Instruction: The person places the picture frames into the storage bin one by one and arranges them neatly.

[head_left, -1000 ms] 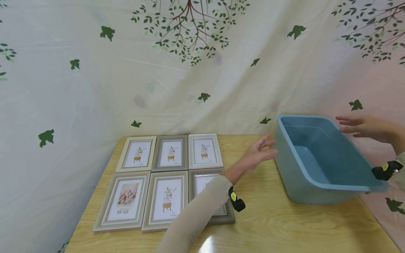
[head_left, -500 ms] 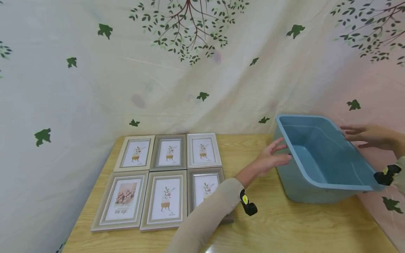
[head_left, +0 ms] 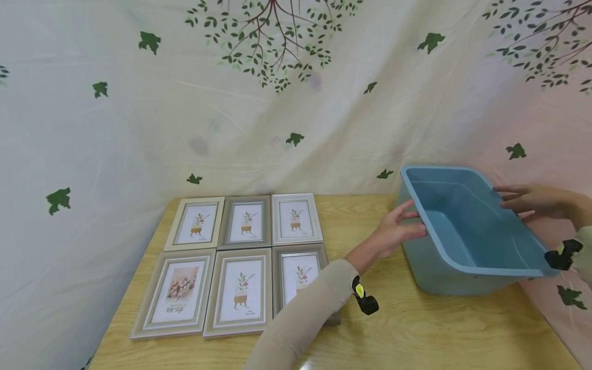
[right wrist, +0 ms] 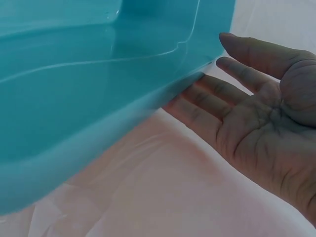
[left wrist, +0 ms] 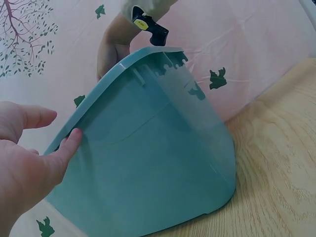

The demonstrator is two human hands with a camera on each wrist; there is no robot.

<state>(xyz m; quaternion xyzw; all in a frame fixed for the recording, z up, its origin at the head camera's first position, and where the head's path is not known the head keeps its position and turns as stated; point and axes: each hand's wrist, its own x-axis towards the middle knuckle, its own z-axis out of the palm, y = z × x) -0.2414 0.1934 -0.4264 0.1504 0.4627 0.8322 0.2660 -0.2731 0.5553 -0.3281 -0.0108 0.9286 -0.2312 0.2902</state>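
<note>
A blue plastic bin (head_left: 423,272) stands at the right of the wooden table, its inside bare. My left hand (head_left: 390,234) is at its left rim. In the left wrist view, one finger of the left hand (left wrist: 37,165) lies against the wall just below the rim, with the thumb apart. Beyond the far side, my right hand (head_left: 536,200) reaches to the right rim. The right wrist view shows the right hand (right wrist: 261,111) palm up, fingers extended with their tips under the rim's outer edge and the thumb raised.
Several picture frames (head_left: 243,252) lie in two rows of three on the left of the table (head_left: 365,344). My left forearm passes over the front right frame (head_left: 277,257). A leaf-printed cloth (head_left: 240,133) hangs behind and to the right.
My left hand has moved right and slightly down to the bin's left rim. My right hand has lowered a little toward the right rim. The frames lie as before.
</note>
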